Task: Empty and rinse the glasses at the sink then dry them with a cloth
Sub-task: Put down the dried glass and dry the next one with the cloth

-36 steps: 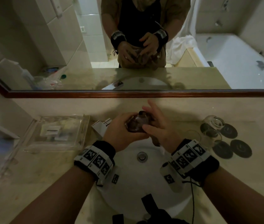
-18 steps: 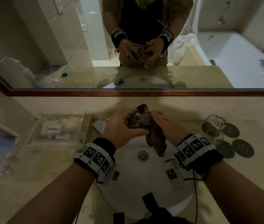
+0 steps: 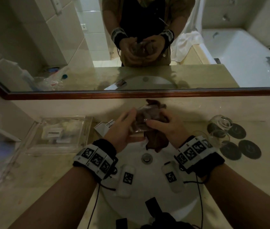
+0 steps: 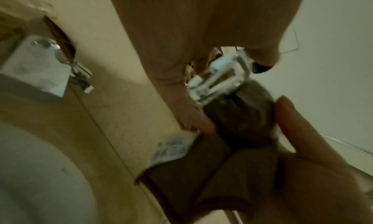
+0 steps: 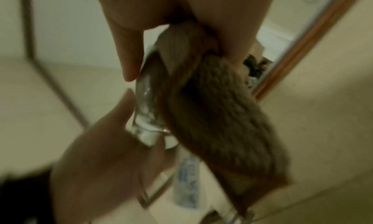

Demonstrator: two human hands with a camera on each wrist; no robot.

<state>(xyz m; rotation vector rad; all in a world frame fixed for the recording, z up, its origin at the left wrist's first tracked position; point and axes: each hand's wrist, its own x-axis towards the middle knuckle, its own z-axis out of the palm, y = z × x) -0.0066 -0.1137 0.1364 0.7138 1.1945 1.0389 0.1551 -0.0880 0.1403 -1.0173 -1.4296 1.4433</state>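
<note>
Clear drinking glass (image 3: pixel 145 120) held over white round sink basin (image 3: pixel 147 192), left hand (image 3: pixel 119 129) fingers curled round it. Right hand (image 3: pixel 167 128) fingers pinching brown knitted cloth (image 3: pixel 155 139) stuffed inside. Risk: wet glass slipping mid-twist, hitting basin; cloth jamming, yanking glass loose.

The sink (image 3: pixel 147 187) is set into the table (image 3: pixel 40 179), with the mirror (image 3: pixel 131 47) on the wall behind it. Above the sink, the left hand (image 3: pixel 121 131) and right hand (image 3: pixel 169 128) meet around a glass (image 3: pixel 141 123) with a cloth (image 3: pixel 155 139) in and under it. Left of the sink lies a clear tray (image 3: pixel 56 134); between them stands what may be the tap (image 3: pixel 104 128). Right of the sink, two glasses (image 3: pixel 218 128) stand among coasters (image 3: pixel 248 151).
</note>
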